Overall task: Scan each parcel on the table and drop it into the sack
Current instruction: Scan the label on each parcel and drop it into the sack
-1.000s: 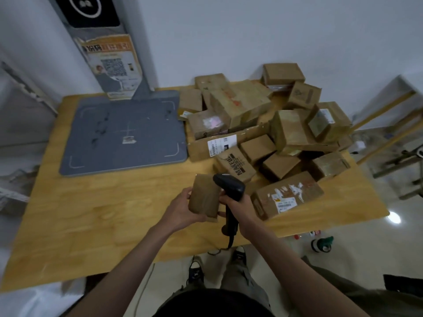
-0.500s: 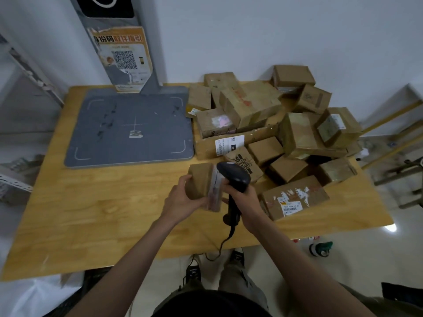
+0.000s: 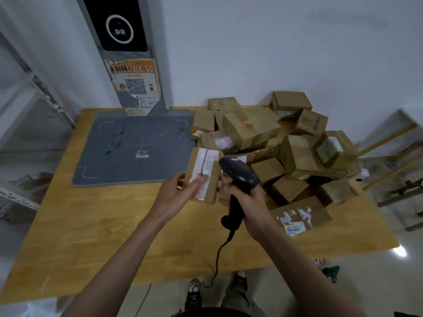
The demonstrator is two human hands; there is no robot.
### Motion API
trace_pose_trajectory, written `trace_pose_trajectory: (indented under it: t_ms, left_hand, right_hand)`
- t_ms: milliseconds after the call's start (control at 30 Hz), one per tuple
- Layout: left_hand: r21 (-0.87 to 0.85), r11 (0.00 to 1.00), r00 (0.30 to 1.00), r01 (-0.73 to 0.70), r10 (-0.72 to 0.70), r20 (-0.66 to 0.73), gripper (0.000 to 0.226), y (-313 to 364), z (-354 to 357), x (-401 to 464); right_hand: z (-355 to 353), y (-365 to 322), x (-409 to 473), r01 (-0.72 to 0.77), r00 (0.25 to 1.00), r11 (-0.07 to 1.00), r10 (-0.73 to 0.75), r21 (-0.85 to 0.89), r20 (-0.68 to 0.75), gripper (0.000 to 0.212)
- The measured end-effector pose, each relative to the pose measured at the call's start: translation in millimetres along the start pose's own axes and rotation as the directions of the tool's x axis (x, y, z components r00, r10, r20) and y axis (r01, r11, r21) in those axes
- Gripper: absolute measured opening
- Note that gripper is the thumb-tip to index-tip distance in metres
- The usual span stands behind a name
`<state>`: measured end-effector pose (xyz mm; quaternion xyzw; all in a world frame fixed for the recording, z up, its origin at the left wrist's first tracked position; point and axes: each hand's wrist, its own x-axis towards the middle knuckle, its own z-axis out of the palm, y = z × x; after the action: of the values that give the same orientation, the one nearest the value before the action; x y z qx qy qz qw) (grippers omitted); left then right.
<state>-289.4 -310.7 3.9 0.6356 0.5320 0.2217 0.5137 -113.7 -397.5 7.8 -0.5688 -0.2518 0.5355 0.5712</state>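
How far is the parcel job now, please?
Done: nothing shows; no sack is in view. In hand: the left hand holds one parcel, label up, beside the barcode scanner gripped by the right hand. Left: the whole pile of parcels.

A brown parcel (image 3: 204, 175) is showing a white label with what may be red print; the scanner (image 3: 238, 179) is showing black, the mat (image 3: 128, 147) grey with white marks, the worktop (image 3: 91, 225) yellow wood.
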Motion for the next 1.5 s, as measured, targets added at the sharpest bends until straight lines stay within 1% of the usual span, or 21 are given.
trace_pose_trajectory:
  t_ms: [67,100,133,267,367,433,533,600,667,767,833,1000,1100,1167,1267,1367,1500]
  left_hand:
    - [0.021,1.000,1.000,-0.007,0.007,0.002,0.034,11,-5,-2]
    - [0.039,0.999,1.000,-0.007,0.007,0.007,0.033,14,-8,-3]
    - [0.064,0.998,1.000,-0.002,0.001,0.013,0.037,15,-10,-2]
    - [0.125,0.992,1.000,-0.015,0.014,0.008,0.069,15,-15,-1]
    - [0.124,0.992,1.000,-0.022,0.023,-0.004,0.079,17,-16,-1]
    - [0.119,0.993,1.000,-0.017,0.019,-0.019,0.077,19,-16,-1]
    - [0.112,0.994,0.999,-0.006,0.010,-0.037,0.072,22,-17,-1]
    - [0.103,0.995,0.999,-0.003,0.008,-0.042,0.070,22,-18,0]
    - [0.090,0.996,0.999,-0.008,0.012,-0.047,0.071,21,-21,1]
    - [0.071,0.997,0.998,-0.020,0.024,-0.057,0.072,23,-24,3]
    - [0.061,0.998,0.997,-0.029,0.034,-0.076,0.069,25,-26,4]
    - [0.053,0.997,0.992,-0.054,0.060,-0.111,0.063,30,-30,5]
    - [0.030,0.997,0.990,-0.065,0.069,-0.127,0.065,32,-32,4]
    - [0.029,0.997,0.988,-0.072,0.075,-0.137,0.065,31,-35,4]
    - [0.031,0.997,0.988,-0.074,0.077,-0.134,0.066,29,-38,5]
    - [0.037,0.996,0.989,-0.077,0.081,-0.124,0.075,29,-41,5]
    - [0.041,0.995,0.988,-0.087,0.092,-0.128,0.068,29,-42,1]
  right_hand:
    - [5,-4,-4,0.026,1.000,0.999,-0.026,-0.024,0.011,0.039]
    - [7,-5,-5,0.036,0.999,0.999,-0.036,-0.030,0.010,0.042]
    - [9,-7,-6,0.044,0.999,0.999,-0.044,-0.032,0.008,0.041]
    - [13,-11,-11,0.065,0.998,0.996,-0.065,-0.062,0.002,0.034]
    - [14,-18,-15,0.080,0.996,0.993,-0.076,-0.090,0.042,0.034]
    - [14,-24,-18,0.084,0.995,0.991,-0.079,-0.099,0.060,0.031]
    - [9,-30,-22,0.077,0.997,0.993,-0.074,-0.090,0.029,0.021]
    - [5,-33,-26,0.063,0.998,0.994,-0.063,-0.089,0.011,0.019]
    - [0,-34,-30,0.046,0.999,0.992,-0.046,-0.119,0.007,0.020]
    - [-3,-34,-35,0.007,1.000,0.983,-0.012,-0.185,-0.023,0.009]
    - [-4,-30,-37,-0.019,0.999,0.979,0.012,-0.204,-0.034,0.007]
    - [-2,-21,-45,-0.028,0.999,0.976,0.032,-0.216,0.011,0.012]
    - [2,-18,-49,0.002,0.999,0.983,0.008,-0.183,0.051,0.029]
    - [4,-17,-52,0.010,0.997,0.985,0.002,-0.171,0.074,0.035]
    - [6,-16,-56,0.016,0.997,0.987,-0.005,-0.157,0.075,0.033]
    - [8,-17,-60,0.026,0.997,0.986,-0.015,-0.164,0.073,0.030]
    - [8,-16,-64,0.047,0.996,0.983,-0.033,-0.179,0.080,0.029]
